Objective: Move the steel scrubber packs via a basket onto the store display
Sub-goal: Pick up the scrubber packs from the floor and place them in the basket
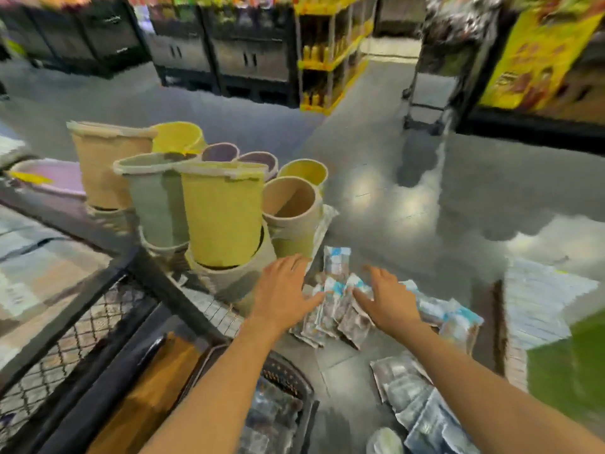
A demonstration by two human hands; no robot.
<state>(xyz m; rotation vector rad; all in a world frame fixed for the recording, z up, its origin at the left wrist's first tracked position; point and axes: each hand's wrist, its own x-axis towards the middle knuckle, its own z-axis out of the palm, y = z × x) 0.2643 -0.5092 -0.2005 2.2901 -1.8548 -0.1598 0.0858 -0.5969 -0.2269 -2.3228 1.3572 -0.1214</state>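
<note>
Two hands, left hand (281, 293) & right hand (389, 299), fingers spread, holding nothing, flank steel scrubber packs (334, 299) on floor (393, 191), centre frame. Basket (289, 381) bottom centre looks part-loaded; more lie lower right. Most work prob. left.

Two hands show: left hand (281, 290), right hand (389, 299). One dark basket (288, 373), bottom centre. About eight plastic bins (222, 214), centre left. The steel scrubber packs (337, 263) are too blurred to count.

Left hand (282, 291), right hand (389, 301) beside packs (335, 309)
</note>
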